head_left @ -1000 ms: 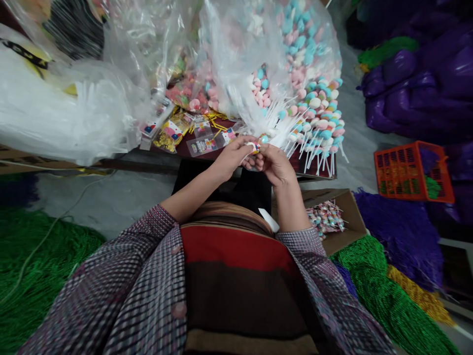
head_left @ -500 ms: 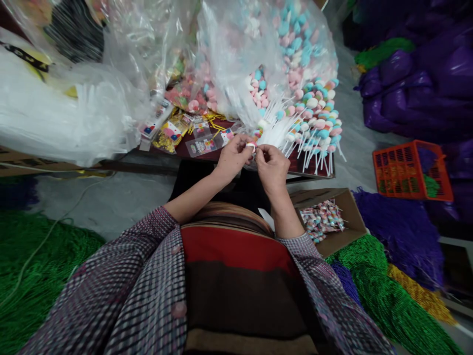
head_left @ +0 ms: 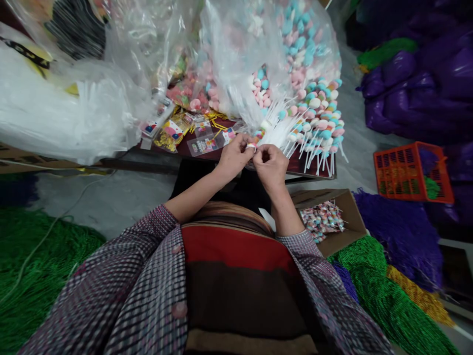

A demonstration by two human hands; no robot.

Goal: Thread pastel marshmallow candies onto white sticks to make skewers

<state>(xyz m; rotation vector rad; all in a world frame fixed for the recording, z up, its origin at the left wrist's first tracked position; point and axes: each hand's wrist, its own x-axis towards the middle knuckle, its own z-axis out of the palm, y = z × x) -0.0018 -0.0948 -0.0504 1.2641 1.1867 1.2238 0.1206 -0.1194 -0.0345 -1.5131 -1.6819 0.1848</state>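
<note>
My left hand pinches a small marshmallow candy, white with pink and orange, at the table's front edge. On the candy's right side, the thumb and forefinger of my right hand are pressed together. Fingers cover most of it, and I cannot make out whether a wrapper is around it. Just beyond my hands lies a bundle of white sticks. To its right are several stacked marshmallow lollipops, coloured pink, blue and white, their sticks over the edge. Left of my hands lie printed clear packets.
Large clear bags of marshmallows stand behind. A white plastic bag fills the left. Below right, a cardboard box holds wrapped lollipops. Beyond are an orange crate, purple sacks and green cord.
My right hand's fingers have shifted slightly left and curled more tightly at the candy. My left hand has stayed almost in place. The whole view has shifted a little.
</note>
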